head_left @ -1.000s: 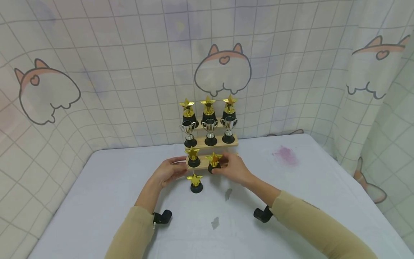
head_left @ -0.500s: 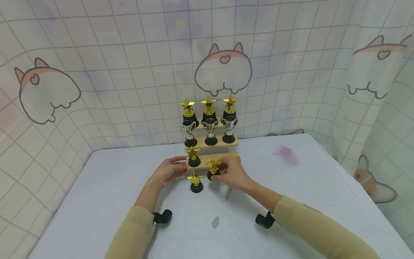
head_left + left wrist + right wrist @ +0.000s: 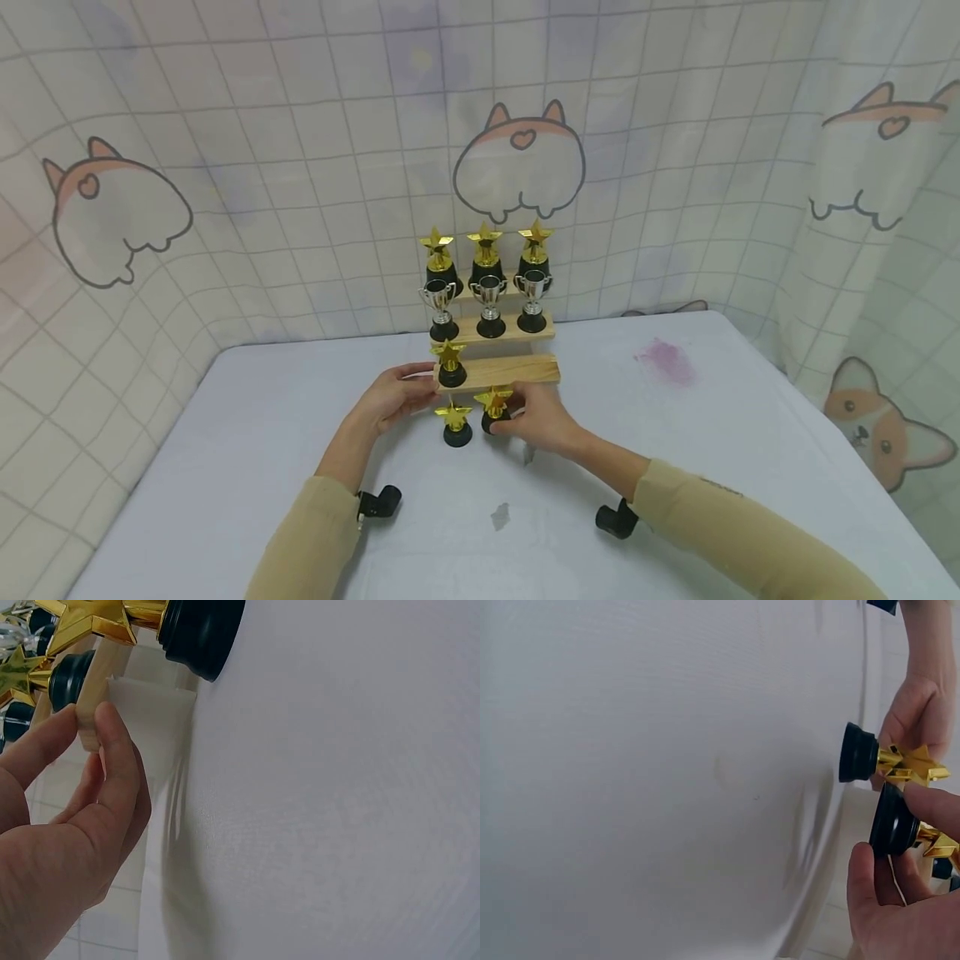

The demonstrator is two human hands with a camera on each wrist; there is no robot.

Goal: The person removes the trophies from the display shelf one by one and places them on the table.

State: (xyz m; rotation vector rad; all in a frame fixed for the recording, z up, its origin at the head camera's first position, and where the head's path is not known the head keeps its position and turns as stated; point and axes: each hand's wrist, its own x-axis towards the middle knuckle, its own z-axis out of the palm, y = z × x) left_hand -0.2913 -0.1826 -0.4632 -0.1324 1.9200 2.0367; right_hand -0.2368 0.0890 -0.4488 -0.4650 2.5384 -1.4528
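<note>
This looked like a makeshift recording booth; whether it stood in a home or a lab could not be told. Beyond the fingers (image 3: 116, 769) and to both sides of them hung folded, grid-printed fabric (image 3: 315, 133) with cartoon corgis (image 3: 517, 167). Below them spread a table (image 3: 255, 433) in a plain white cover (image 3: 630, 787), marked by a pink stain (image 3: 667, 361) right of the fingers. Behind them, each wrist (image 3: 347, 467) wore a small black camera (image 3: 386, 502).
</note>
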